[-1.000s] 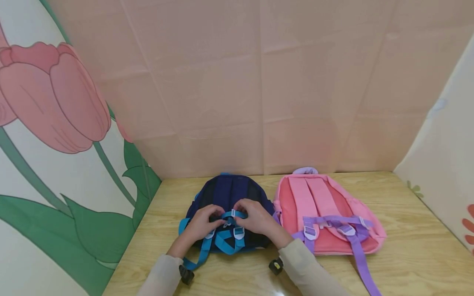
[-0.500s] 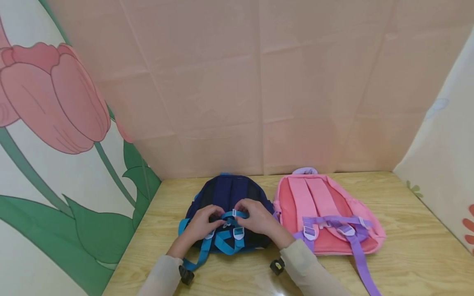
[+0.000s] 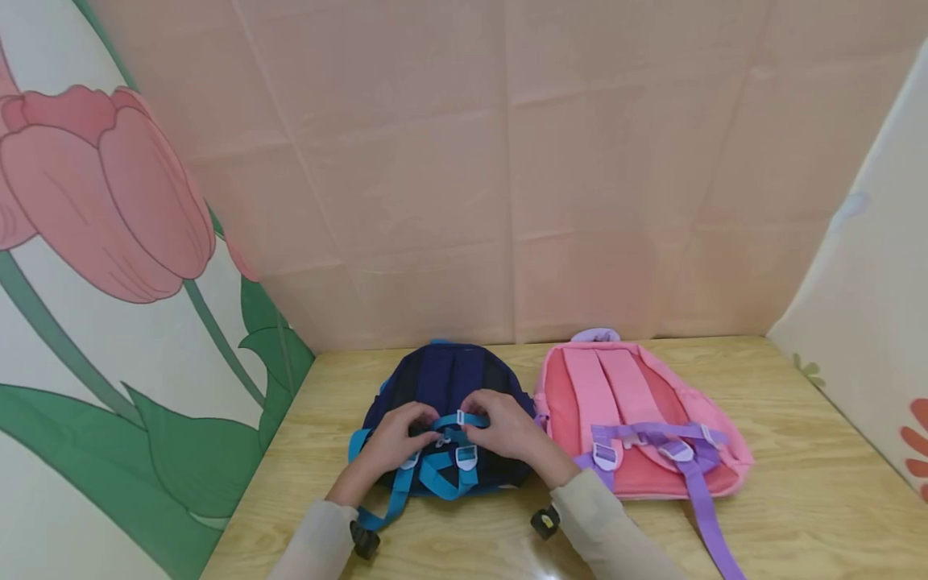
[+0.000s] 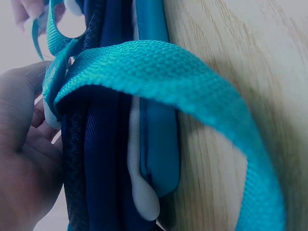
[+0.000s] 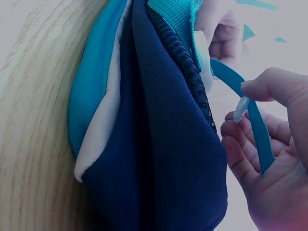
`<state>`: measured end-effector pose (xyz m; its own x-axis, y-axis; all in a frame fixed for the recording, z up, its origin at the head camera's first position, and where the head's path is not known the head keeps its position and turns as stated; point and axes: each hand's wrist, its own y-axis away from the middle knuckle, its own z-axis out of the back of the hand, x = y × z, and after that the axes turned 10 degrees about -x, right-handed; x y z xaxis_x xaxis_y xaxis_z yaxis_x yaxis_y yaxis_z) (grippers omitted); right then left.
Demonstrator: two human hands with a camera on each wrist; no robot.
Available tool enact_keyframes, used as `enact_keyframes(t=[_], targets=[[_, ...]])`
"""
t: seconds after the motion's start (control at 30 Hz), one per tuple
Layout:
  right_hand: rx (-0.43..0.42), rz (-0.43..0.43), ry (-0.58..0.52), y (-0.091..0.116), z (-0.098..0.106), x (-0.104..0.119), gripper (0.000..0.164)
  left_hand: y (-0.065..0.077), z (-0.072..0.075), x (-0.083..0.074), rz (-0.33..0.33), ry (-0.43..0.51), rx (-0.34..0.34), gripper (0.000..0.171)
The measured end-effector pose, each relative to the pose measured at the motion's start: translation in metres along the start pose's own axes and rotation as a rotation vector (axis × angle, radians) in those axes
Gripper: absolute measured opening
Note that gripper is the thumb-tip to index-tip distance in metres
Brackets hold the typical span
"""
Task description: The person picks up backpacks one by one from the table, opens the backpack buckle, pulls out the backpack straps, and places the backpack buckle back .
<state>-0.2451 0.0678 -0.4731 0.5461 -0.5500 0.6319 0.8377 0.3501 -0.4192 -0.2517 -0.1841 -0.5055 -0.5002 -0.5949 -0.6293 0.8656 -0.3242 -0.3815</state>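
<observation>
A navy backpack (image 3: 435, 370) lies with its shoulder straps up. Over its middle runs a narrow blue strap (image 3: 447, 420) with a small white slider buckle (image 5: 241, 109). My right hand (image 3: 503, 427) pinches this strap at the slider between thumb and fingers; the strap's end lies along the palm in the right wrist view. My left hand (image 3: 397, 437) grips the strap's other end, its fingertips partly hidden. Below the hands are wider blue webbing straps (image 3: 439, 479) with white buckles (image 3: 466, 457). One webbing loop (image 4: 159, 72) arches over the pack's side in the left wrist view.
A pink backpack (image 3: 561, 387) with purple straps (image 3: 702, 507) lies close against the navy one on the right. Both are on a wood-grain table (image 3: 290, 483). A plain pinkish backdrop (image 3: 406, 177) rises behind, with a tulip-printed panel (image 3: 130, 185) at the left.
The white slider has shifted slightly to the right along the narrow strap, with my right fingers at it. My left hand stays nearly still.
</observation>
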Motion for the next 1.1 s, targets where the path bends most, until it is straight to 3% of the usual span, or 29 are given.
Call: enact_keyframes(t=[1.1], targets=[[-0.03, 0.01, -0.005, 0.004, 0.012, -0.001, 0.019, -0.001, 0.0, -0.001, 0.001, 0.005, 0.002, 0.019]])
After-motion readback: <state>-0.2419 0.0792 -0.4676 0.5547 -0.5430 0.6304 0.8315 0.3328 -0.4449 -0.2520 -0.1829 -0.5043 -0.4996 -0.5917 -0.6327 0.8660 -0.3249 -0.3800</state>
